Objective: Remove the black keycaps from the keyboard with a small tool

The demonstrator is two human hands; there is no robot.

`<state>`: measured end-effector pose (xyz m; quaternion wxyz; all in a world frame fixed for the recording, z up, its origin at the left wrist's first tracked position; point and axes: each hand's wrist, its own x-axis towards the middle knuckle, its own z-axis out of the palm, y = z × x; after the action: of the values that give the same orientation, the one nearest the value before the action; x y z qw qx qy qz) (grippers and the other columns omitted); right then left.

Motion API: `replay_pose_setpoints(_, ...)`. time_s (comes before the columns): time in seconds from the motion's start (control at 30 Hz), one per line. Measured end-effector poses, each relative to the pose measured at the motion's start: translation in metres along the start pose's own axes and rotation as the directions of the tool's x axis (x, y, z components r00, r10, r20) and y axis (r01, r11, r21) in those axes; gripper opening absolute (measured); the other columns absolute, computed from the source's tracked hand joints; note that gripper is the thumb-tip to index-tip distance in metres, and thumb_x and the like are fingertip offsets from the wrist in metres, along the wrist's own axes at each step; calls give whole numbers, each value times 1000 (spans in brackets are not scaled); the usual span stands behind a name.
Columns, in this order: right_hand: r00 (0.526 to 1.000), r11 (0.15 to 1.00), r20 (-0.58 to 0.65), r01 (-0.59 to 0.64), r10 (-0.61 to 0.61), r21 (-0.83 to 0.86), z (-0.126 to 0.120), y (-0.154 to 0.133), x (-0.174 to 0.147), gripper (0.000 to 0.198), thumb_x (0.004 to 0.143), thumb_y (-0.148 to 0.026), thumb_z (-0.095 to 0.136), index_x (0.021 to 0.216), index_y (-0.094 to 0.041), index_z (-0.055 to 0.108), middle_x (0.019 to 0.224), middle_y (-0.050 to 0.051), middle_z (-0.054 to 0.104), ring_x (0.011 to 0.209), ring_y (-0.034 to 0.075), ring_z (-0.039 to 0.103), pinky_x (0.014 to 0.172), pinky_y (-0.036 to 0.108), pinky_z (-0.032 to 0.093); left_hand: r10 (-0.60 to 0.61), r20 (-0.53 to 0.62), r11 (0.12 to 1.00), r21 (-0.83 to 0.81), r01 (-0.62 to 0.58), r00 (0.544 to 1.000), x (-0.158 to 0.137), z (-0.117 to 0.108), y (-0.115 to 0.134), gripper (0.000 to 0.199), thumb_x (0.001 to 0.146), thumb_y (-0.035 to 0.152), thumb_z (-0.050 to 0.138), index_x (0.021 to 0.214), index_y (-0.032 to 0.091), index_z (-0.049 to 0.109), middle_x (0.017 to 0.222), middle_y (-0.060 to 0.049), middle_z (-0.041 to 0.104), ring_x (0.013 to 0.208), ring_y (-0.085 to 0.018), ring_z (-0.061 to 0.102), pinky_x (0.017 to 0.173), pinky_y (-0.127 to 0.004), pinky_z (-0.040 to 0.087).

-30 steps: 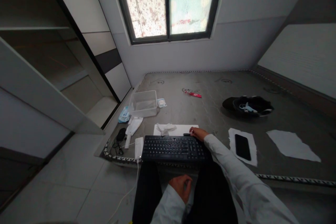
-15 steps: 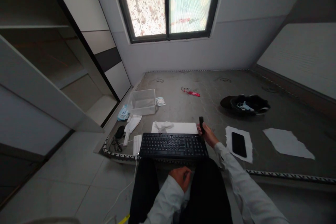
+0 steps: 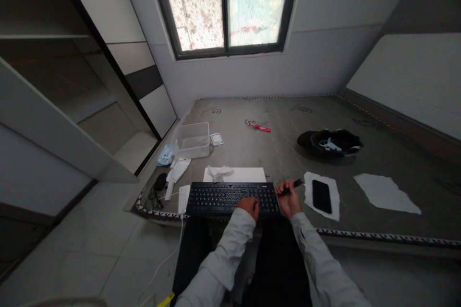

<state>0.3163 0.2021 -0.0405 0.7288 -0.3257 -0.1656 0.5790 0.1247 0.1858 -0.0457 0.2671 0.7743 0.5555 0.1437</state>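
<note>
Now the right hand (image 3: 290, 199) grips a dark stick (image 3: 292, 185) off the keyboard's (image 3: 230, 197) 3 o'clock edge, bare mattress (image 3: 281, 151) beyond. Since before, the left hand (image 3: 249, 205), fingers curled, rose from the lap onto the keys.

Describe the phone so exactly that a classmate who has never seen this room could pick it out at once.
Start at the black keyboard on the near edge of the grey mattress. Just past the right hand lies a torn white paper. The phone, a flat black slab, lies on it; the other white sheet farther right carries nothing.

One keyboard (image 3: 232, 198), one phone (image 3: 321, 195), one clear bin (image 3: 191, 140), two hands (image 3: 290, 197).
</note>
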Motion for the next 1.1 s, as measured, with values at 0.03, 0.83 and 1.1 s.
replay_pose_setpoints(0.03,1000,1000,-12,9,-9,-6,-1,1,1,49,71,-61,81,65,-24,48,58,-6,48,56,11,44,56,26,43,24,-7,1000,16,-23,1000,5,1,2,29,89,24,52,108,20,74,108,-12,78,106,-29,68,95,-41,53)
replay_pose_setpoints(0.83,996,982,90,32,-15,-184,4,8,29,54,88,-61,60,56,-25,34,40,-9,25,34,8,21,38,26,24,160,-194,986,-20,-167,968,49,51,3,26,88,23,63,108,22,79,103,-12,73,99,-27,66,89,-41,53)
replay_pose_setpoints(1.1,995,981,98,12,7,-195,2,21,34,55,86,-62,62,56,-24,35,42,-9,25,36,7,20,36,25,19,134,-238,983,-88,-159,962,51,54,2,22,86,24,66,104,23,80,98,-9,73,94,-23,67,87,-38,54)
